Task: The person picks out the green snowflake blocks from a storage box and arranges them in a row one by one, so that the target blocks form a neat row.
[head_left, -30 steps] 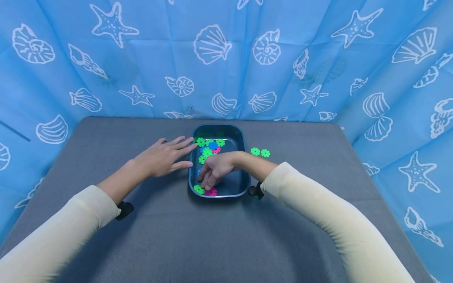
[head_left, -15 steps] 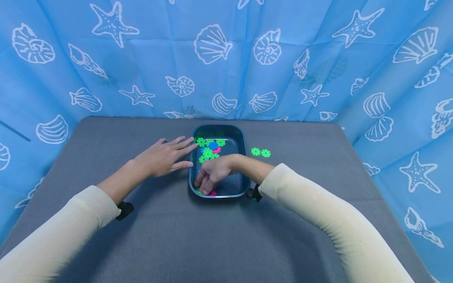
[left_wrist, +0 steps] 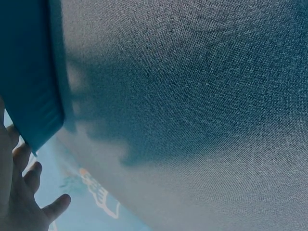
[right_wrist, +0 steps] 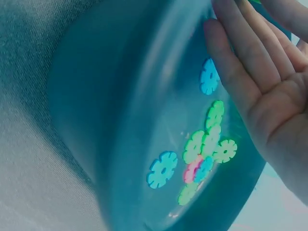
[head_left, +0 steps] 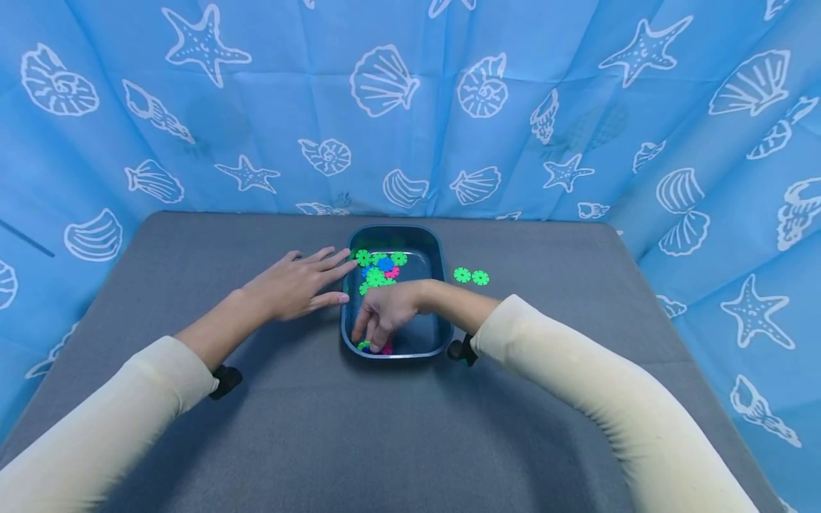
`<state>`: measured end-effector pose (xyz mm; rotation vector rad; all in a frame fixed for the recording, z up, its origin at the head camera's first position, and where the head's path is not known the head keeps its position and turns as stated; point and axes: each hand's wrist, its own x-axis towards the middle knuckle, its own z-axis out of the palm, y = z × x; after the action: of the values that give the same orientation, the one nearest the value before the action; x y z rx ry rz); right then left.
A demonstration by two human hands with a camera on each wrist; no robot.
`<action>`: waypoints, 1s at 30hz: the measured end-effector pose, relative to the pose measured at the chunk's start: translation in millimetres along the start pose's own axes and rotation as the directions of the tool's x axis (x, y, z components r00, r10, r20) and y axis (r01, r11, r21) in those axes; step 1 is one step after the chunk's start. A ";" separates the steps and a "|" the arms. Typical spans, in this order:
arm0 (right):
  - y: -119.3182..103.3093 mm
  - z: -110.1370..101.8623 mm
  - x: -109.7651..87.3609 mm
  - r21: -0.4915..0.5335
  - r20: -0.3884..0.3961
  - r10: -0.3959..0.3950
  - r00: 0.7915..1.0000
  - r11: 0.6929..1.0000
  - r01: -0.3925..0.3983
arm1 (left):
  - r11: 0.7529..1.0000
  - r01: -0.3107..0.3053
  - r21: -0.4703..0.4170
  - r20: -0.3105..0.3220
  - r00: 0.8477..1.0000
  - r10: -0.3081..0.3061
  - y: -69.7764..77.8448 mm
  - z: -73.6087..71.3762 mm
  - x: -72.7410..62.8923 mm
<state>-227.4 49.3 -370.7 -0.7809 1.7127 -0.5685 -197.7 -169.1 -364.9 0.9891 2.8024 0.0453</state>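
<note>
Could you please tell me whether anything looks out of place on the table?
Two green notched discs lie loose on the gray tabletop, right of the blue tray. They look odd because other discs lie inside it. I see no clear damage.

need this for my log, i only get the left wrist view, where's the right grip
Observer: The right grip is down inside the blue tray, fingers towards its near left corner.
Operator: anything lying in there
Observer: Yes, flower-shaped pieces in green, blue and pink.
Operator: any outside it
Observer: Two green pieces lie on the table, to the right of the tray.
</note>
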 end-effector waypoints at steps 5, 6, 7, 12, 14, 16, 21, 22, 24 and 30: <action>-22.1 7.8 -21.4 0.009 -0.105 0.006 0.994 1.000 -0.005 | 1.000 0.002 -0.006 0.002 1.000 -0.002 -0.4 0.2 -0.2; -23.3 8.5 -23.0 0.011 -0.124 0.012 0.992 1.000 -0.010 | 1.000 0.002 -0.006 0.003 1.000 -0.002 -0.5 0.3 -0.2; -23.8 8.9 -24.2 0.017 -0.140 0.017 0.990 1.000 -0.014 | 1.000 0.002 -0.005 0.003 1.000 -0.002 -0.6 0.4 -0.2; -18.5 7.3 -26.6 0.064 -0.186 0.006 0.982 0.998 0.006 | 1.000 0.007 -0.006 0.006 1.000 -0.007 -0.9 1.0 0.6; -15.5 5.4 -28.8 0.079 -0.200 -0.004 0.980 0.997 0.020 | 1.000 0.008 -0.007 0.007 1.000 -0.008 -0.9 1.2 1.0; -13.1 3.2 -31.5 0.074 -0.220 -0.013 0.975 0.997 0.030 | 1.000 0.009 -0.009 0.006 1.000 -0.009 -1.2 1.5 1.3; -8.6 -4.6 -42.3 0.048 -0.280 -0.004 0.960 0.999 0.018 | 1.000 0.010 -0.009 0.004 1.000 -0.010 -1.8 2.1 1.7; -8.1 -6.5 -45.7 0.046 -0.290 0.002 0.957 0.999 0.012 | 1.000 0.010 -0.008 0.003 1.000 -0.010 -1.7 2.2 1.8; -6.4 -10.9 -52.7 0.044 -0.313 0.007 0.950 0.999 0.007 | 1.000 0.013 -0.006 0.004 1.000 -0.013 -1.4 2.1 1.9; 3.0 -22.8 -76.9 0.029 -0.373 -0.004 0.928 0.999 0.016 | 1.000 0.024 -0.001 0.013 1.000 -0.024 -0.6 2.2 2.0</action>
<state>-237.2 108.3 -317.1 -0.6886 2.0430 -0.7890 -199.3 -168.3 -367.4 0.9521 2.8020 0.0378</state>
